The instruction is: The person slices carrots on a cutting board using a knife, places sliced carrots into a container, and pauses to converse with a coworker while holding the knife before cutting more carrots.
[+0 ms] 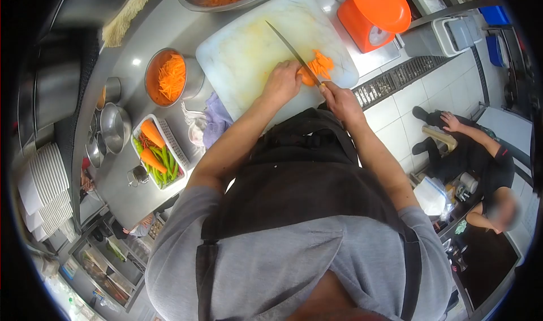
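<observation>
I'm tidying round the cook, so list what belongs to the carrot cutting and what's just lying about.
In use: kitchen knife, in the right hand; cutting board; carrot pieces, beside the left hand; perhaps the whole carrots.

Seemingly just lying about: orange kitchen scale; purple cloth; stacked white plates; green peppers.

the right hand grips a knife, its blade slanting over the cutting board toward the far edge. the left hand presses carrot beside the blade. cut carrot pieces lie near the board's right edge. off its left edge stands a metal bowl of shredded carrot; an orange scale sits off the right edge.
</observation>
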Motion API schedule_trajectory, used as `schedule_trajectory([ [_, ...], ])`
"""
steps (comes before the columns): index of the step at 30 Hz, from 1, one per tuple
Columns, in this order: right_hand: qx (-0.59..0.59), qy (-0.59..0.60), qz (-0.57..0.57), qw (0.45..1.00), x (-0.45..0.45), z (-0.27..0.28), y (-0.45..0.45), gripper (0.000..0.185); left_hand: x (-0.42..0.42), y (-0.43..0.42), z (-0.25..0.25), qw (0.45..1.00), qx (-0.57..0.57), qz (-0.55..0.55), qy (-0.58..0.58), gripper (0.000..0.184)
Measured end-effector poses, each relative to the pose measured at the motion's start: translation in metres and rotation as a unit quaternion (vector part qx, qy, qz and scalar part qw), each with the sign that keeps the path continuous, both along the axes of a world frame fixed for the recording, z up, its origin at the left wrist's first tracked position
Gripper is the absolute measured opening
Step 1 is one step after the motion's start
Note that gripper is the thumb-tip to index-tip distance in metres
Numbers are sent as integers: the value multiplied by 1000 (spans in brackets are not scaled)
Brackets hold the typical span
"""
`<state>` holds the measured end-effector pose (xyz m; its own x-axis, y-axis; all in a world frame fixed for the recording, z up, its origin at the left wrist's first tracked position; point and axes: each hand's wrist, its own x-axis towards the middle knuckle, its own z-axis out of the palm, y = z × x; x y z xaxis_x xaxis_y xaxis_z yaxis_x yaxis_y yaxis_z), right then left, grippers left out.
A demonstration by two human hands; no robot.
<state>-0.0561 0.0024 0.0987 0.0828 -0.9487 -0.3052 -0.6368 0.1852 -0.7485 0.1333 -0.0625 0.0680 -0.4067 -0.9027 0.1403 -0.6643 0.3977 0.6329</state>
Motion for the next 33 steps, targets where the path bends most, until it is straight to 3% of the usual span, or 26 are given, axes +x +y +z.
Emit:
schedule_trajectory([
  [9, 19, 35, 5, 999, -8, 27, 3, 35, 2, -1, -12, 1000, -14, -9, -17, 12],
  [13, 30, 36, 1, 999, -8, 46, 14, 29, 0, -1, -12, 999, -39, -13, -26, 11],
  [19, -61, 37, 24, 997, 5, -3, -1, 27, -1, -2, -15, 999, -39, -15, -17, 11],
  [25, 21, 9, -12, 1000, 1, 31, 7, 26, -2, 1, -15, 999, -31, 0, -19, 12],
  [33, -22, 12, 17, 1000, 9, 2, -2, 28, 1, 2, -15, 999, -38, -8, -15, 13],
])
